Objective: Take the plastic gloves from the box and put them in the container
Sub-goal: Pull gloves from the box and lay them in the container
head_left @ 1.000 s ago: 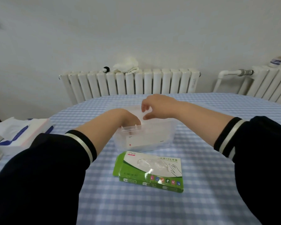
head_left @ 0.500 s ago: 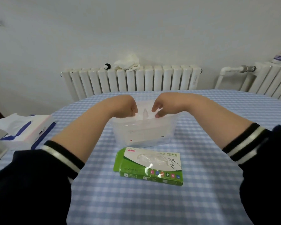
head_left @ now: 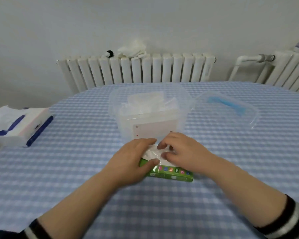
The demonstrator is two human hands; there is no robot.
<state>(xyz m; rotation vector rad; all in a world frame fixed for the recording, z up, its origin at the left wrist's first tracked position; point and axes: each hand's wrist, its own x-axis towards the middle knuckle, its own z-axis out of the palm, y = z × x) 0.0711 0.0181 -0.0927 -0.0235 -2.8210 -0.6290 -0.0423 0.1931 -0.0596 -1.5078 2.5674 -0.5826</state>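
A white wall and radiators [head_left: 136,69] back a surface [head_left: 76,169] under blue checked cloth. Near the middle lies the green glove box [head_left: 171,172], flat with its opening upward, just in front of the clear container [head_left: 150,107], so each transfer is short. The left hand [head_left: 133,157] lies over the box's left end, thumb along its near edge, apparently steeping it steady; its grip looks flat rather than curled. The right hand [head_left: 181,150] has fingers bent at the opening, pinching a filmy plastic glove [head_left: 153,153] (hard to make out, being clear). More gloves already lie in the container. Its lid [head_left: 231,107] sits off to the right, keeping the mouth free. A tissue pack [head_left: 19,125] lies far left.
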